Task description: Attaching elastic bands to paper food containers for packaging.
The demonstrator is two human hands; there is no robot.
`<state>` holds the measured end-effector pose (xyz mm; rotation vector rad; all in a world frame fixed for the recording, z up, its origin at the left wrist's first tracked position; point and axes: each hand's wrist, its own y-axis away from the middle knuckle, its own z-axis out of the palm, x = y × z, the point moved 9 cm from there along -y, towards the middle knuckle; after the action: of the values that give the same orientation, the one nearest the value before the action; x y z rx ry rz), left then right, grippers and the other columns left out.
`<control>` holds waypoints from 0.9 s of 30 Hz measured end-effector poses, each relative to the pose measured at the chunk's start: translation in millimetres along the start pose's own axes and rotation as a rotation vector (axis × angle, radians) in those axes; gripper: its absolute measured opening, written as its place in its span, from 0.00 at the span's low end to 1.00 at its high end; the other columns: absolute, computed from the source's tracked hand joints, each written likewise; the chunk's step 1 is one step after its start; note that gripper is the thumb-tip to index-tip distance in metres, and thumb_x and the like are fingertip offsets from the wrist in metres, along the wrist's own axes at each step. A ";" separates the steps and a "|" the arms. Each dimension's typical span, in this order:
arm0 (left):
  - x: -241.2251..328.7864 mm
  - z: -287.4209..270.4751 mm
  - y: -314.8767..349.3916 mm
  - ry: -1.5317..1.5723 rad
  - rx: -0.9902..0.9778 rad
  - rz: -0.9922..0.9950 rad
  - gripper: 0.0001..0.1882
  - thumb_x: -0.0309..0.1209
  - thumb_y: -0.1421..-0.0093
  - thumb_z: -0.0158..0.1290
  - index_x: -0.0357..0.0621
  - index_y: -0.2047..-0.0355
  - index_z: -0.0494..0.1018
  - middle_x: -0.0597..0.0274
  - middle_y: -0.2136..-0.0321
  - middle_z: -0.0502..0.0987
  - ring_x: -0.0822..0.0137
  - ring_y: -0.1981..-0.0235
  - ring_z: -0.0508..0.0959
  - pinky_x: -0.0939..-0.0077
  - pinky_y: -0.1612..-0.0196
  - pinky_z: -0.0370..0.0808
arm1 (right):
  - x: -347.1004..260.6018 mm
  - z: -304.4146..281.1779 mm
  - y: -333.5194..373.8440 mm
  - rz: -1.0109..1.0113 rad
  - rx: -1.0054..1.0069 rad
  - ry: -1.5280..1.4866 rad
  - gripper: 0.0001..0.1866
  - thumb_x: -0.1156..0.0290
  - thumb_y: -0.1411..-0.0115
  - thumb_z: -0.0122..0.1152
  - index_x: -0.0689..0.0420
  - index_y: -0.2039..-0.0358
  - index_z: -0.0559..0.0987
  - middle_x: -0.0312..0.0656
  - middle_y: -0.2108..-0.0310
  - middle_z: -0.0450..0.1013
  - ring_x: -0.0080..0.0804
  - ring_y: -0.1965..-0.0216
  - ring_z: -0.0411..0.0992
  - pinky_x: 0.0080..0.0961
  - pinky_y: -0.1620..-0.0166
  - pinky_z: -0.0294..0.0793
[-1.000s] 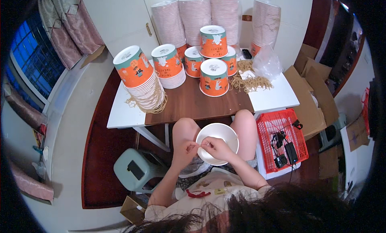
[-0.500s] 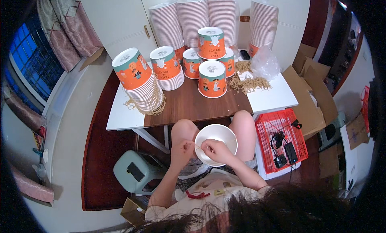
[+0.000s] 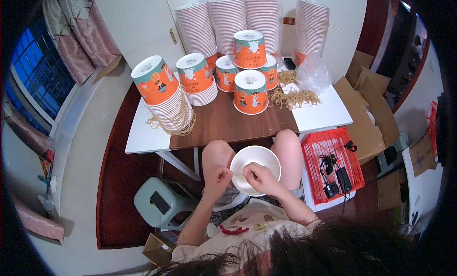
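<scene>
A white paper bucket (image 3: 257, 159) rests open-side up in my lap between my knees. My left hand (image 3: 217, 177) pinches a thin tan string at the bucket's left rim. My right hand (image 3: 258, 177) lies over the near rim, fingers closed on the same string. On the table (image 3: 228, 121) ahead stand several orange-and-teal printed buckets (image 3: 251, 92), upside down, some stacked. A pile of tan strings (image 3: 293, 97) lies at the table's right.
Tall stacks of pale buckets in plastic (image 3: 227, 21) line the wall. A red basket (image 3: 331, 169) with black cables sits at my right, a green stool (image 3: 159, 202) at my left. Flattened cardboard (image 3: 366, 114) lies further right. A curtained window (image 3: 33, 71) is at left.
My hands have shifted slightly along the bucket's near rim, the right hand moving a little left toward the left hand. The bucket stays in my lap.
</scene>
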<state>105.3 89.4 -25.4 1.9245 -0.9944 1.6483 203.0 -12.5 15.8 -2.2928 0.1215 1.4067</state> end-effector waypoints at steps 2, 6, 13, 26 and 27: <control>17.9 1.9 0.3 -0.005 -0.043 0.049 0.05 0.25 0.49 0.51 0.39 0.70 0.71 0.67 0.78 0.69 0.79 0.78 0.68 0.86 0.76 0.65 | -3.1 -6.6 -6.4 0.025 0.000 -0.036 0.02 0.77 0.52 0.50 0.58 0.75 0.67 0.41 0.81 0.64 0.32 0.81 0.65 0.25 0.76 0.64; 40.6 -0.2 -4.2 -0.107 -0.077 0.192 0.08 0.25 0.50 0.52 0.40 0.67 0.71 0.62 0.72 0.70 0.73 0.70 0.70 0.80 0.67 0.68 | -24.5 -16.5 -32.3 -0.136 -0.065 0.119 0.02 0.74 0.49 0.49 0.58 0.75 0.68 0.41 0.81 0.65 0.33 0.80 0.66 0.26 0.75 0.65; 70.0 2.4 -18.1 -0.308 -0.024 0.461 0.09 0.26 0.55 0.55 0.41 0.71 0.72 0.58 0.72 0.71 0.65 0.69 0.71 0.73 0.65 0.67 | -3.5 -11.0 -48.4 0.056 -0.193 -0.186 0.10 0.78 0.51 0.49 0.57 0.67 0.64 0.32 0.80 0.63 0.18 0.77 0.62 0.17 0.74 0.61; 63.7 22.2 -35.1 -0.482 -0.091 0.435 0.06 0.27 0.60 0.54 0.41 0.81 0.70 0.58 0.80 0.70 0.59 0.74 0.70 0.68 0.67 0.66 | 12.2 -9.3 -48.6 0.031 -0.102 -0.279 0.13 0.83 0.55 0.49 0.56 0.68 0.62 0.31 0.76 0.64 0.14 0.75 0.62 0.12 0.74 0.60; 52.5 22.2 -38.1 -0.521 -0.115 0.377 0.06 0.28 0.60 0.54 0.41 0.81 0.70 0.58 0.81 0.69 0.59 0.74 0.70 0.67 0.68 0.66 | 15.0 -9.2 -49.7 0.044 -0.085 -0.344 0.14 0.84 0.55 0.48 0.56 0.68 0.62 0.32 0.76 0.65 0.15 0.75 0.62 0.11 0.74 0.60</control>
<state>150.7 85.7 25.8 2.2390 -1.7000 1.2362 232.7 30.5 22.5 -2.0856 0.0048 1.8360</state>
